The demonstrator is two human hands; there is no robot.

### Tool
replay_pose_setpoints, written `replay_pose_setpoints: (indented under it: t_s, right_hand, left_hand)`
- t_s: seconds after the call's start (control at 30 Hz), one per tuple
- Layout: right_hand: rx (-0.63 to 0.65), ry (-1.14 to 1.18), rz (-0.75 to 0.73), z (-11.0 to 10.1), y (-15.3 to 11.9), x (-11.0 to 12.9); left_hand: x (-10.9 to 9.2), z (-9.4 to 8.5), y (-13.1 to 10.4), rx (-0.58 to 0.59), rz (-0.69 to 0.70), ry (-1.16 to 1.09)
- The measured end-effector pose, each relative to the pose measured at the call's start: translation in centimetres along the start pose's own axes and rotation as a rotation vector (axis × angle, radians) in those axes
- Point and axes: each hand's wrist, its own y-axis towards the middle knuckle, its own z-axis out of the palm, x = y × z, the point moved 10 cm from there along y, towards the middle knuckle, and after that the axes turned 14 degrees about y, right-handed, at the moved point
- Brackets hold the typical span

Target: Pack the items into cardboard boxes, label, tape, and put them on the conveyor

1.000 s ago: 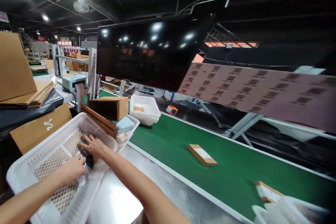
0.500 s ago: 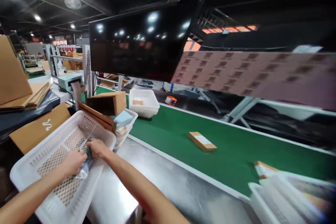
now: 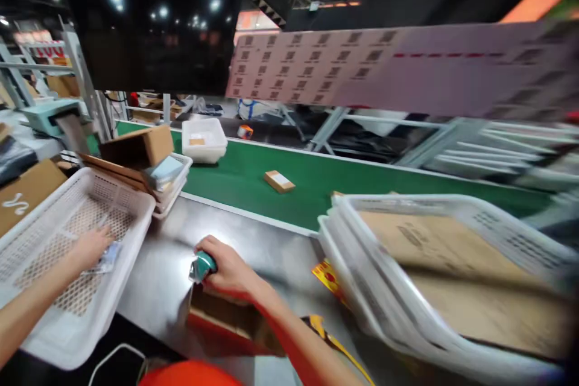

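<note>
At the left, my left hand (image 3: 93, 246) reaches into a white perforated plastic basket (image 3: 131, 265). Its blurred fingers lie over a clear plastic packet (image 3: 108, 258), and their grip is unclear. My right hand (image 3: 228, 268) is closed around a teal item in clear plastic (image 3: 203, 265), whose exact kind I cannot make out. That hand is above the steel table (image 3: 167, 241), at the far edge of an open cardboard box (image 3: 221, 313). My right forearm partly hides the box.
A green conveyor belt (image 3: 235, 175) runs behind the table, carrying a small labelled carton (image 3: 279, 181) and a white tub (image 3: 203, 148). Stacked white baskets (image 3: 335, 253) holding cardboard stand at the right. An open carton (image 3: 156, 145) rests on baskets at the left.
My right hand has left the basket and moved right with the teal item. My left hand stays in the basket. The view has turned right, showing the open box and more of the basket stack.
</note>
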Motion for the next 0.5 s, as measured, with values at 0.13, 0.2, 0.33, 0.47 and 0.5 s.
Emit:
replay_pose_setpoints:
  t_s: [0.13, 0.2, 0.33, 0.47, 0.5]
  right_hand:
    - [0.001, -0.224, 0.458, 0.8, -9.6, -8.0]
    - [-0.022, -0.280, 0.552, 1.4, -11.8, -9.6]
    - [-0.091, -0.161, 0.515, 1.9, -13.3, -9.5]
    - [-0.259, -0.074, 0.466, 0.1, -16.3, -9.6]
    - [-0.312, -0.053, 0.462, -0.5, -17.2, -10.0]
  left_hand:
    - [3.6, -2.2, 0.1, -0.021, -0.035, 0.043]
    - [5.9, -6.6, -0.3, -0.164, -0.149, 0.022]
    - [0.4, -17.6, -2.5, -0.613, -0.198, -0.271]
    - [-18.9, -18.6, -1.0, -0.394, 0.222, -0.470]
    - [-23.5, -17.3, -0.5, -0.268, 0.316, -0.450]
